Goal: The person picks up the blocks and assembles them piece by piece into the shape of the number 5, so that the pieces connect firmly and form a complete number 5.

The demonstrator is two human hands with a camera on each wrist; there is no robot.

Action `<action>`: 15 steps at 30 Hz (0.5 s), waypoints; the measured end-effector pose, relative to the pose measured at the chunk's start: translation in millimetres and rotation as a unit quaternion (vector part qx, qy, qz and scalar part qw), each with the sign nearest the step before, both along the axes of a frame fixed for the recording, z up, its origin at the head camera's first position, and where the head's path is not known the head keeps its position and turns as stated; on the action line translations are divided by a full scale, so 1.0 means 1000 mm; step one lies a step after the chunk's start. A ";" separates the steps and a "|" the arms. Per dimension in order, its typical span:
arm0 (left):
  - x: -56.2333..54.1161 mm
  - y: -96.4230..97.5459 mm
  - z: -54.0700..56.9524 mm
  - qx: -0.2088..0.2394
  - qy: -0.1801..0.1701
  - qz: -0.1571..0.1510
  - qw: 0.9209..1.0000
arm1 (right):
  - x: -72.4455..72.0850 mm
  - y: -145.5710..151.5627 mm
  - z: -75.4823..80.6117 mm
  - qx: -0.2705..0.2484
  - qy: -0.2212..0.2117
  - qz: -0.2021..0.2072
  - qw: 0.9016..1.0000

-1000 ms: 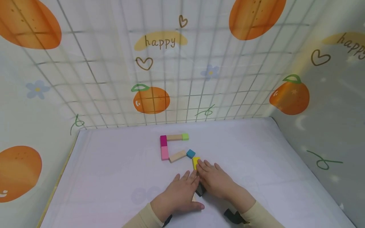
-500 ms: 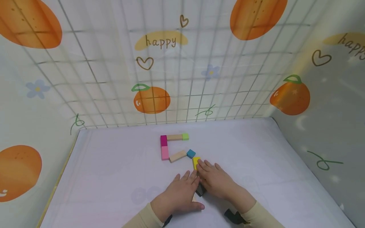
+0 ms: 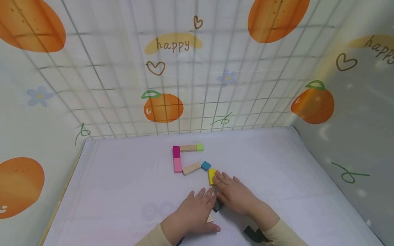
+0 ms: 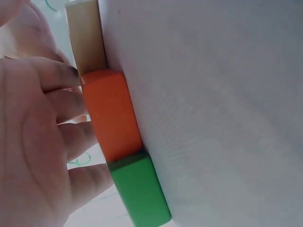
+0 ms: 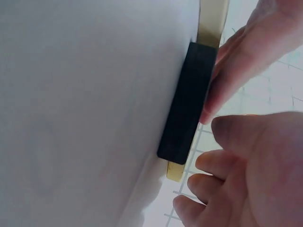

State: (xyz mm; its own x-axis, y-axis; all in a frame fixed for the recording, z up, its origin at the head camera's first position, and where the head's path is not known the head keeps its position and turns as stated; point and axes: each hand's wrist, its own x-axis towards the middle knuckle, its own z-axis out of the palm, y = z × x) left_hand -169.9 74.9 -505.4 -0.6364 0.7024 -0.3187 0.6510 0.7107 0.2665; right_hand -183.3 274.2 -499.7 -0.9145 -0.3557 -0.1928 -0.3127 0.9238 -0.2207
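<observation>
My left hand (image 3: 195, 213) lies over a row of blocks in the head view, fingers extended. Its fingertips are right at an orange block (image 4: 111, 116) in the left wrist view, with a green block (image 4: 140, 191) at one end and a natural wood block (image 4: 86, 40) at the other. My right hand (image 3: 235, 193) has its fingertips at the edge of a yellow block (image 3: 211, 177), fingers loosely extended. A black block (image 5: 187, 104) stands beside the right thumb in the right wrist view, partly hidden by the hands in the head view.
Farther back, a blue cube (image 3: 206, 166) and a wood block (image 3: 192, 168) lead to a pink block (image 3: 177, 165) and a magenta block (image 3: 176, 151). Another wood block (image 3: 188, 148) and a light green cube (image 3: 200, 147) continue the line. A patterned curtain (image 3: 123, 85) hangs behind.
Both hands have drawn slightly apart, the left a little back towards the person and the right a little rightward. More of the yellow block shows; the far blocks stay put.
</observation>
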 end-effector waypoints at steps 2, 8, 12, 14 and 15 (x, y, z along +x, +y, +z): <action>0.001 0.000 0.000 0.000 -0.001 -0.006 1.000 | -0.001 -0.001 0.000 -0.001 -0.003 -0.002 1.000; 0.003 0.000 -0.002 0.003 0.008 -0.014 1.000 | -0.002 -0.001 -0.002 -0.007 -0.003 0.002 1.000; 0.004 0.000 -0.003 0.004 0.012 -0.014 1.000 | -0.004 0.000 -0.005 -0.009 -0.001 0.012 1.000; 0.004 0.000 -0.003 0.003 0.012 -0.013 1.000 | -0.005 0.001 -0.006 -0.009 -0.001 0.015 1.000; 0.004 0.000 -0.002 0.003 0.011 -0.013 1.000 | -0.005 0.001 -0.007 -0.013 -0.001 0.018 1.000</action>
